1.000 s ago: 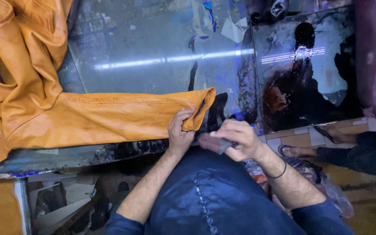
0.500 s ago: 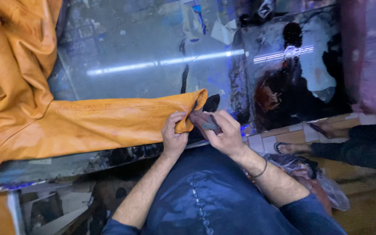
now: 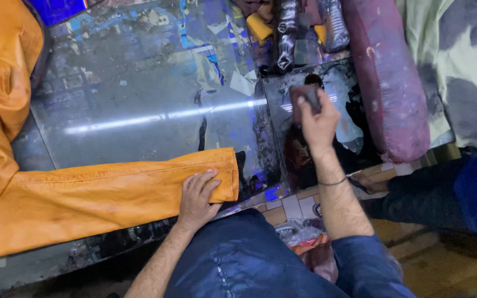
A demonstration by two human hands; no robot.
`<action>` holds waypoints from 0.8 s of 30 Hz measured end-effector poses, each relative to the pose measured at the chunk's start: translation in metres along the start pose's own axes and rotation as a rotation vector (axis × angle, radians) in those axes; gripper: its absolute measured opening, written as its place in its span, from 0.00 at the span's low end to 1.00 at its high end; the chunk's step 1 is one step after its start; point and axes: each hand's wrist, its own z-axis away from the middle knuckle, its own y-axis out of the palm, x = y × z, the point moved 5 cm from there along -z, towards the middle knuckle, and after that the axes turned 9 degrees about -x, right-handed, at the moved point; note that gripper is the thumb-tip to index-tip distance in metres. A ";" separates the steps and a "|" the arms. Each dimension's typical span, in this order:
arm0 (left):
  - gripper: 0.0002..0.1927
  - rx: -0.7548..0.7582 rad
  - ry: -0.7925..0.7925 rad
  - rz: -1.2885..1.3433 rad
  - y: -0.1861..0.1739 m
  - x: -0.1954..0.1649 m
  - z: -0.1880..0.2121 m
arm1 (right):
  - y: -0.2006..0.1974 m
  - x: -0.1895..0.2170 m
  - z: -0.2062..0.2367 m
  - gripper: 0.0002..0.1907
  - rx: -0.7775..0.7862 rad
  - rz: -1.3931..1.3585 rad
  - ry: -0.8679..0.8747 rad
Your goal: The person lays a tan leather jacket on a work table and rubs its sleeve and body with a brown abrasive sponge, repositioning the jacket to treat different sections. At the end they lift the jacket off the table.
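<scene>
Orange leather jacket [image 3: 40, 182], spread over the left part of a glass-topped table [image 3: 139, 99], one sleeve [image 3: 111, 196] stretched along the table's near edge with its cuff at the right end. Left hand [image 3: 197, 196], open and flat, fingers together, pressed on the sleeve just short of the cuff; right hand [image 3: 317, 118], well apart from the sleeve and over the table's dark stained right end, clamped round a small dark tool [image 3: 308, 99]. Maroon padded roll [image 3: 387, 83] lying just beyond the table's right end.
</scene>
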 end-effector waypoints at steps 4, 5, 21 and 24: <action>0.31 0.013 -0.026 0.022 0.003 0.004 0.001 | 0.002 -0.041 -0.090 0.20 -0.042 0.176 -0.155; 0.31 0.014 -0.021 0.024 0.003 0.005 0.002 | 0.005 -0.047 -0.107 0.20 -0.043 0.203 -0.178; 0.30 0.031 -0.072 0.060 0.001 0.013 -0.001 | 0.072 -0.022 -0.148 0.24 0.022 0.384 -0.146; 0.29 0.031 -0.078 0.068 0.001 0.013 -0.001 | 0.076 -0.022 -0.139 0.25 0.074 0.303 -0.207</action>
